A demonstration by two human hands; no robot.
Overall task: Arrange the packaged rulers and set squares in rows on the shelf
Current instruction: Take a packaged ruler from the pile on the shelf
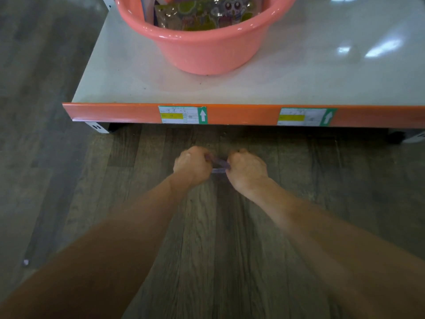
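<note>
1. While both fists are curled tight, the left hand (192, 164) and the right hand (247, 170) each grip one end of a thin purplish strip (218, 162). It spans the short gap between them, low over the wooden floor (69, 180).
2. Judging by the task, this strip is probably one of the rulers or set squares. The step in hand looks like bringing it up to the shelf (115, 72), whose orange edge lies just beyond the knuckles.
3. To do it well, keep the piece level between both hands and lift it clear of the orange lip. Then lay it flat on the bare white surface beside the pink basin (207, 51), square to the front edge, so a row can start there.
4. More packets (207, 14) stand inside the basin, well beyond the hands, not yet set out.
5. Curled fingers hide both ends of the strip and blur smears its middle, so its shape and any wrapping cannot be told.
6. The basin's top is cut off by the frame, and the writing on the two price labels (182, 115) ahead of the hands is unreadable.
</note>
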